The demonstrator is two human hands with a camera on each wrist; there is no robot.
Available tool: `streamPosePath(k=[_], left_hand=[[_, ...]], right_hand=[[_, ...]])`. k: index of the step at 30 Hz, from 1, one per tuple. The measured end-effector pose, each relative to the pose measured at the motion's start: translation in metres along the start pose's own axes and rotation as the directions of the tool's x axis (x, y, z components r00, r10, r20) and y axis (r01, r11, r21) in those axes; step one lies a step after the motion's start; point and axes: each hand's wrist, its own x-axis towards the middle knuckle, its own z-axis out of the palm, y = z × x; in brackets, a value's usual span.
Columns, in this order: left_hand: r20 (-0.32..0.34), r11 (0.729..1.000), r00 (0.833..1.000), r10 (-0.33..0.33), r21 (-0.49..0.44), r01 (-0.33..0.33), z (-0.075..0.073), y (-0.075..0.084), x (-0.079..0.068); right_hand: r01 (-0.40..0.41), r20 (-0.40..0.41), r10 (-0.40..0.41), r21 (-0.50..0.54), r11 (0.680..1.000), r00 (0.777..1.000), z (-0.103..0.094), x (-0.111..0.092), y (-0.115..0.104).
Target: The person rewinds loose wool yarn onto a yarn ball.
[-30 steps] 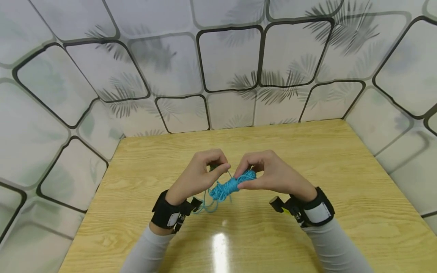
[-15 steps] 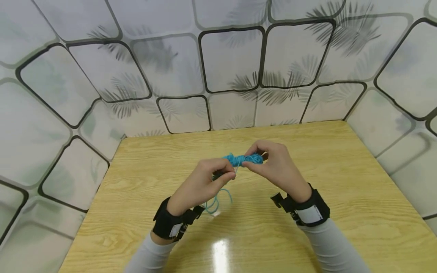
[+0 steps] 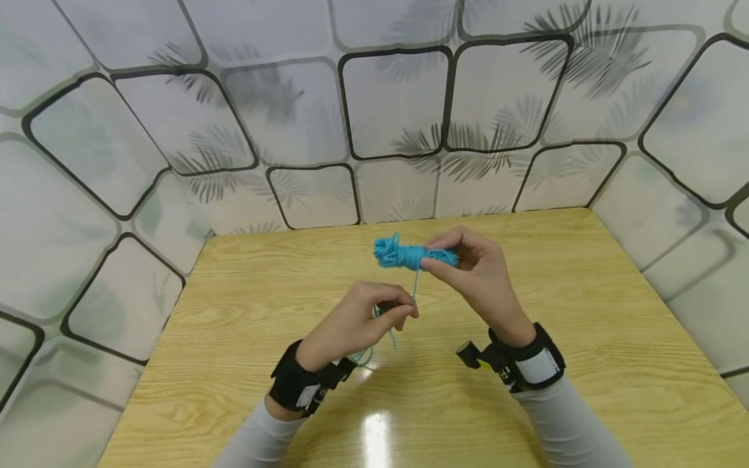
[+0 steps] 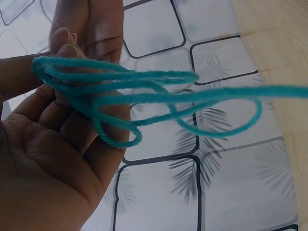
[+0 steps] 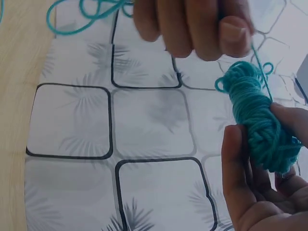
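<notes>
A small bundle of blue yarn (image 3: 409,255), bound tightly round its middle with looped ends, is held above the table. My right hand (image 3: 476,273) grips its right end between thumb and fingers, as the right wrist view also shows. Lower and to the left, my left hand (image 3: 374,318) pinches the yarn strand that runs taut down from the bundle's middle. Loose loops of yarn (image 4: 154,96) hang from the left hand's curled fingers in the left wrist view, and a tail of it dangles below the hand in the head view.
Under both hands lies a wood-grain table (image 3: 263,273). Patterned panels (image 3: 392,104) with dark outlines and leaf prints rise behind it and at both sides. Black camera straps (image 3: 292,380) circle both wrists.
The right hand has lifted the yarn bundle up and away, turning it. The left hand has moved slightly right and down, and the strand between the hands has grown longer.
</notes>
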Motion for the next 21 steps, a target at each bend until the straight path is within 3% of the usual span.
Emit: streamPosePath(k=[4, 7, 10, 14, 21], left_hand=[[0.005, 1.000, 1.000, -0.020, -0.002, 0.020, -0.003, -0.009, -0.001], [-0.008, 0.999, 0.999, -0.036, -0.003, 0.036, -0.009, -0.016, -0.002], [-0.025, 0.998, 0.998, -0.065, 0.003, 0.065, -0.016, -0.019, -0.004], [-0.038, 0.998, 0.998, -0.049, 0.029, 0.050, -0.024, -0.018, -0.007], [-0.036, 1.000, 0.999, 0.008, 0.015, -0.007, -0.028, -0.010, -0.011]], right_hand=[[-0.019, 0.195, 0.002, 0.083, 0.996, 0.981, -0.001, -0.003, -0.005], [-0.028, 0.378, 0.001, 0.065, 0.997, 0.926, 0.001, -0.004, -0.006], [-0.046, 0.502, 0.036, 0.007, 0.999, 0.864, 0.004, -0.004, -0.007], [-0.056, 0.575, 0.087, -0.071, 0.996, 0.813, 0.004, -0.004, -0.005], [-0.052, 0.610, 0.149, -0.174, 0.983, 0.778, 0.001, -0.003, -0.002]])
